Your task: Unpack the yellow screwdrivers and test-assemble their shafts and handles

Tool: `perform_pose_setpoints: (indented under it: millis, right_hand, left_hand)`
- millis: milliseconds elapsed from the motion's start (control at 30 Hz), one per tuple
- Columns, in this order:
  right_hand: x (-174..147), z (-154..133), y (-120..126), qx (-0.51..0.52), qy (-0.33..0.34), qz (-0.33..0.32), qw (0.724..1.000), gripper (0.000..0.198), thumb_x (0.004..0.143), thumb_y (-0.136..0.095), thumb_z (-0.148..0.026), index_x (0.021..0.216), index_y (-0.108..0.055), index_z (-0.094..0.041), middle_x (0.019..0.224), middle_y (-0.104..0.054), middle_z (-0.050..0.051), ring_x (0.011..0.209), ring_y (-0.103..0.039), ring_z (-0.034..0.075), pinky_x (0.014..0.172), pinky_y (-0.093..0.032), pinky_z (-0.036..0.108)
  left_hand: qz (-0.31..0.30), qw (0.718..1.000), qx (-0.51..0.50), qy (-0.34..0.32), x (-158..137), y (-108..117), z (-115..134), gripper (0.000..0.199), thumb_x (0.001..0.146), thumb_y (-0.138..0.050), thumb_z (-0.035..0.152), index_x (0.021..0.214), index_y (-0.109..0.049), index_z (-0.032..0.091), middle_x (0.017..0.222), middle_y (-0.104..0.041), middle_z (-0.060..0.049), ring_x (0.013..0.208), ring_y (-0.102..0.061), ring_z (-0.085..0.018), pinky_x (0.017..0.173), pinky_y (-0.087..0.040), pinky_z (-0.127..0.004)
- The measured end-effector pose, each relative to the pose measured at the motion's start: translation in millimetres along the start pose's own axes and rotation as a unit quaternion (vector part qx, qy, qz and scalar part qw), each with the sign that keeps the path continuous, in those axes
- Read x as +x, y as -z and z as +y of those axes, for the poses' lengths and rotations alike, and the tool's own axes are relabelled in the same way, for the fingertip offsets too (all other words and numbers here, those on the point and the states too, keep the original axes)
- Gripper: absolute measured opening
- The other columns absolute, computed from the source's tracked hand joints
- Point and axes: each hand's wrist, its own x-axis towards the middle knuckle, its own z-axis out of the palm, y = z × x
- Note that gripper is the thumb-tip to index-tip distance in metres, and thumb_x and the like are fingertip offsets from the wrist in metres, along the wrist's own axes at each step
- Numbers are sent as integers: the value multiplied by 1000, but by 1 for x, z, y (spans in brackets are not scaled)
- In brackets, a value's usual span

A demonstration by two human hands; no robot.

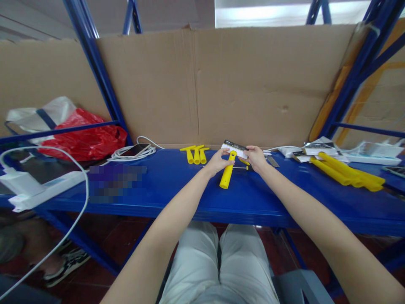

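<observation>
Over the blue table, my left hand (218,162) is closed at the top of a yellow-handled tool (225,176), thumb beside its upper end. The handle points toward me, tilted down. A black-and-white card (234,148) lies across the tool's head, its left end by my left fingers. My right hand (255,157) pinches the card's right end. Whether the card is fixed to the tool I cannot tell. Beneath the hands is a thin rod (241,168), partly hidden. A small grey metal plate (272,161) lies right of my right hand.
Several T-shaped yellow pieces (196,155) stand left of my hands. Yellow handles (348,171) with card-wrapped heads are piled at right. A phone (136,150) with coiled white cable, a red bag (84,135) and a power strip (47,190) are at left. Cardboard (253,84) walls the back.
</observation>
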Motion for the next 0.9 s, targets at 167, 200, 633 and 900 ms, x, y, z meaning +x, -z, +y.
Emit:
perform_pose_setpoints:
  millis: [167, 200, 633, 900]
  right_hand:
    - [3, 3, 1, -20, 9, -12, 1000, 31, 64, -54, 3, 82, -42, -20, 93, -49, 1, 74, -62, 13, 57, -60, 31]
    - [5, 4, 1, -26, 13, -15, 999, 32, 64, -55, 2, 82, -43, -20, 96, -50, 1, 75, -62, 13, 57, -60, 31]
    - [5, 3, 9, -357, 327, -27, 875, 19, 74, -57, -22, 92, -53, -19, 95, -62, 11, 100, -56, 25, 95, -41, 44]
    - [-8, 6, -1, -347, 218, -173, 896, 32, 73, -62, -32, 99, -47, -20, 67, -60, -2, 63, -60, 16, 63, -48, 29]
  left_hand:
    - [-57, 998, -22, 27, -6, 2, 6, 72, 67, -72, 3, 132, -51, 26, 132, -49, -12, 76, -66, -14, 71, -55, -30]
    - [-64, 997, -26, 32, -7, 2, 7, 73, 67, -71, 3, 133, -50, 27, 133, -48, -12, 75, -66, -13, 69, -55, -29]
    - [14, 999, 0, 50, -13, -8, 15, 84, 71, -68, 3, 144, -34, 27, 126, -57, -13, 70, -66, -12, 66, -54, -26]
    - [16, 1000, 5, 26, -10, -6, 12, 93, 67, -73, 7, 146, -29, 24, 127, -57, -14, 87, -66, -18, 75, -54, -29]
